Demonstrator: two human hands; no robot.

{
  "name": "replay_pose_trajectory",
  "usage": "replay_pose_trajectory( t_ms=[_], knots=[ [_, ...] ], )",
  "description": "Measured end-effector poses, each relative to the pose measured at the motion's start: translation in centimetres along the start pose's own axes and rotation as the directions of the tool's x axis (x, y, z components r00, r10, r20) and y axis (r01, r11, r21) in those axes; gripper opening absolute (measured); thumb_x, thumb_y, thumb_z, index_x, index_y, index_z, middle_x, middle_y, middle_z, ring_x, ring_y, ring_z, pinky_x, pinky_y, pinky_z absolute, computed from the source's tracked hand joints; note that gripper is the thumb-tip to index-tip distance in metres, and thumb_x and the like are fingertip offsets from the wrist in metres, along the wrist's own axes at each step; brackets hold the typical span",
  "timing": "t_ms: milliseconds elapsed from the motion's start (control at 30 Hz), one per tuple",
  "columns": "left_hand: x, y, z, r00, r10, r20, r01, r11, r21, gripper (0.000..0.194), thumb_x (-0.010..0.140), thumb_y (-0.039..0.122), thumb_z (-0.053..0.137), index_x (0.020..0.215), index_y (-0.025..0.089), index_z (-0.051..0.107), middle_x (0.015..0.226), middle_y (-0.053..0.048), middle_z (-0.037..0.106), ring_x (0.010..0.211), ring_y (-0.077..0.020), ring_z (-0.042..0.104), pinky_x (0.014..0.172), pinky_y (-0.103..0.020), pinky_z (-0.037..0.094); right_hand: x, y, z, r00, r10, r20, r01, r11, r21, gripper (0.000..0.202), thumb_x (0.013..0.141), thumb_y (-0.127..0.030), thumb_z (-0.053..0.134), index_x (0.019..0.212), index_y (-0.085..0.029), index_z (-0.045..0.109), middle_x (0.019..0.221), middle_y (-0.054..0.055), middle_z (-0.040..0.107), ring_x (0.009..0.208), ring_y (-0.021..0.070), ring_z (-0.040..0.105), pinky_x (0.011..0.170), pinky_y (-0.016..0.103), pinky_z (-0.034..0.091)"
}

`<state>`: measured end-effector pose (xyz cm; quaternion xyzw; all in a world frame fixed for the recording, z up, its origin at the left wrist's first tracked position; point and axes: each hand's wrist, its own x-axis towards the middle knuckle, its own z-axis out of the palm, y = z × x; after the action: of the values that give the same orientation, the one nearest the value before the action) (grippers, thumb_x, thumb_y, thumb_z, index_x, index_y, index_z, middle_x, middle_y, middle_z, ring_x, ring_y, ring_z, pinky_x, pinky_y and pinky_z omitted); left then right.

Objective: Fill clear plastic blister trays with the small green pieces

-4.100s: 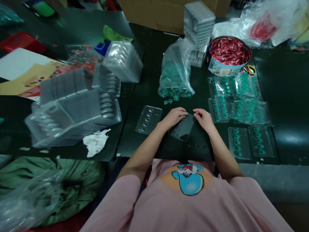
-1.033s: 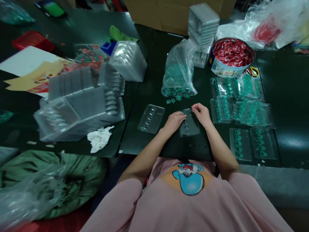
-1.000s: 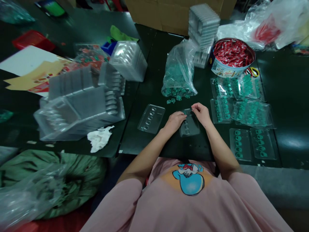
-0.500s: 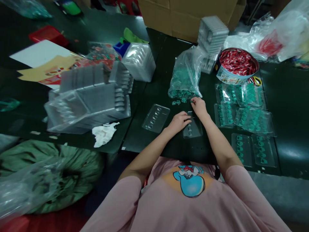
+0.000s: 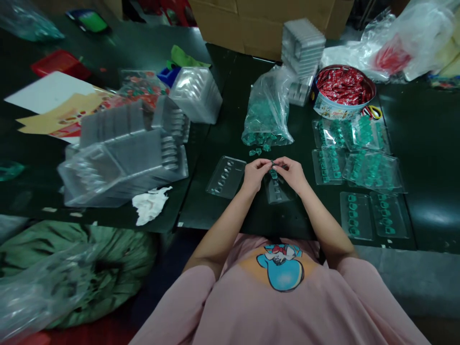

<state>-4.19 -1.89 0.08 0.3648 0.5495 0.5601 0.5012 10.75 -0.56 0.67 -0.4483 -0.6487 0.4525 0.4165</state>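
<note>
My left hand (image 5: 256, 175) and my right hand (image 5: 292, 173) meet at the fingertips over the top end of a clear plastic tray (image 5: 276, 191). Both hands are closed in a pinch on something small and dark, too small to make out. One green piece (image 5: 274, 175) shows in the tray just below my fingers; lower cavities look unfilled. To the left lies another clear tray (image 5: 225, 177) with a row of cavities. Beyond my hands, a clear bag (image 5: 268, 108) holds green pieces, and a few loose green pieces (image 5: 255, 152) lie at its mouth.
Filled trays with green pieces (image 5: 373, 170) lie at the right. Behind them stand a round tin (image 5: 334, 111) of red wrapped pieces, yellow-handled scissors (image 5: 375, 112) and stacked clear trays (image 5: 302, 50). Larger tray stacks (image 5: 125, 153) and a white tissue (image 5: 150, 205) are at the left.
My right hand has moved from the bag's mouth to the tray and met my left hand. A green piece now shows in the tray. The whole view has shifted slightly.
</note>
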Motion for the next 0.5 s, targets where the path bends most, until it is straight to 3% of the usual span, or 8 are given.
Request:
replay_pose_trajectory(
  t_ms=[167, 367, 500],
  knots=[
    [-0.34, -0.17, 0.11, 0.998, 0.066, 0.004, -0.066, 0.994, 0.093, 0.014, 0.066, 0.025, 0.073, 0.076, 0.015, 0.071, 0.073, -0.001, 0.068, 0.07, -0.013, 0.061, 0.07, -0.025, 0.047, -0.2, -0.22, -0.01, 0.995, -0.074, -0.068, 0.064, 0.989, -0.136, 0.01, 0.08, -0.027, 0.063, 0.086, -0.022, 0.07, 0.085, 0.002, 0.066, 0.073, 0.0145, 0.059, 0.072, 0.03, 0.049],
    [-0.35, -0.92, -0.07, 0.985, 0.17, 0.023, -0.169, 0.946, 0.275, 0.015, 0.07, 0.027, 0.071, 0.081, 0.016, 0.073, 0.081, -0.003, 0.069, 0.074, -0.0148, 0.062, 0.07, -0.026, 0.048, -0.27, 0.57, 0.03, 0.999, 0.037, -0.039, -0.038, 0.999, -0.037, 0.013, 0.08, -0.028, 0.058, 0.085, -0.021, 0.068, 0.081, 0.001, 0.069, 0.073, 0.0145, 0.063, 0.072, 0.029, 0.049],
    [-0.72, -0.55, 0.13, 0.977, 0.203, 0.061, -0.211, 0.915, 0.342, 0.013, 0.073, 0.023, 0.068, 0.083, 0.017, 0.073, 0.084, -0.004, 0.071, 0.077, -0.0159, 0.063, 0.073, -0.028, 0.049, -0.38, 0.53, 0.17, 0.997, 0.048, -0.062, -0.051, 0.998, -0.038, 0.008, 0.077, -0.025, 0.059, 0.081, -0.021, 0.064, 0.076, -0.001, 0.067, 0.07, 0.0135, 0.062, 0.07, 0.027, 0.048]
  ],
)
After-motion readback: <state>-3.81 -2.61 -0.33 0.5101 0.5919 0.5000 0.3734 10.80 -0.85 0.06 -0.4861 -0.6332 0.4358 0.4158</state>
